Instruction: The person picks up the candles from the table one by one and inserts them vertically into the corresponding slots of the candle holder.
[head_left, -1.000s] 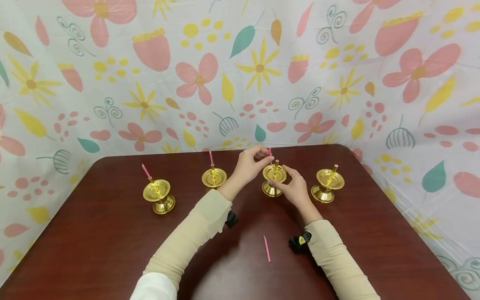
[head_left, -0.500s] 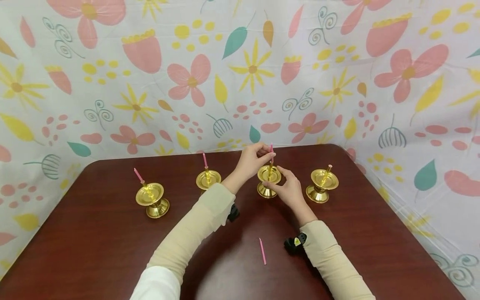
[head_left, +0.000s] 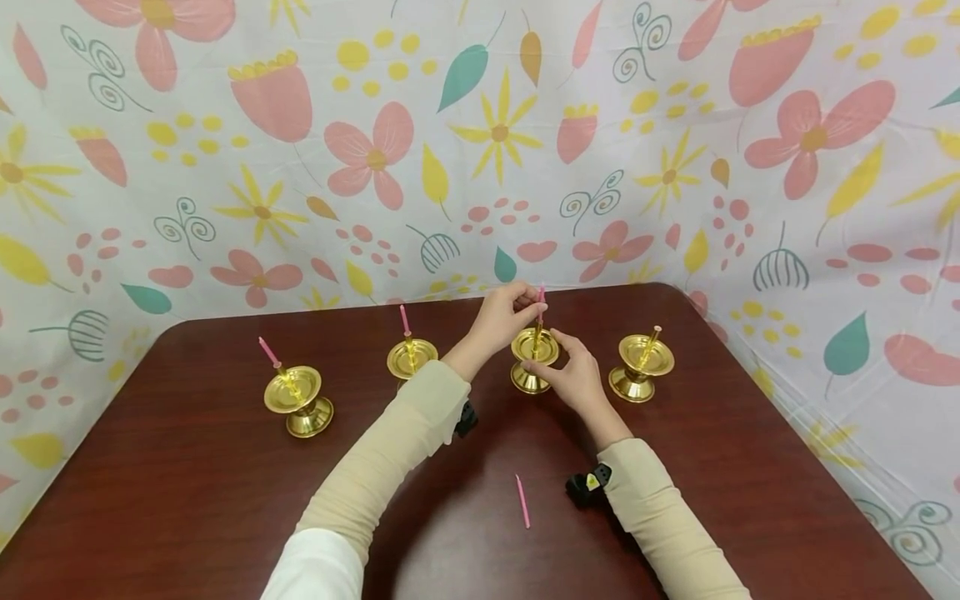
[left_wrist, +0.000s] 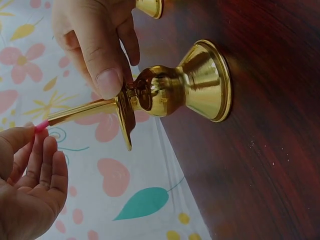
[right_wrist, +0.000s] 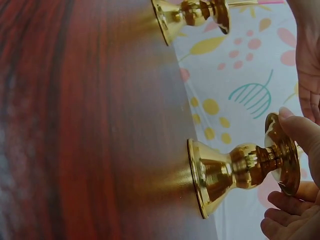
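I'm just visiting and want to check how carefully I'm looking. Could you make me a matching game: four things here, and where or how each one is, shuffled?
Things:
1. Left hand
2. Right hand
3. Loose pink candle
4. Rightmost holder

Places and states:
A. Lies on its side on the table
B. Grips the dish of the third holder from the left
C. Stands upright with no candle rising from its tube
D. Pinches the upright candle at the top of a tube

Right pairs: 1-D, 2-B, 3-A, 4-C
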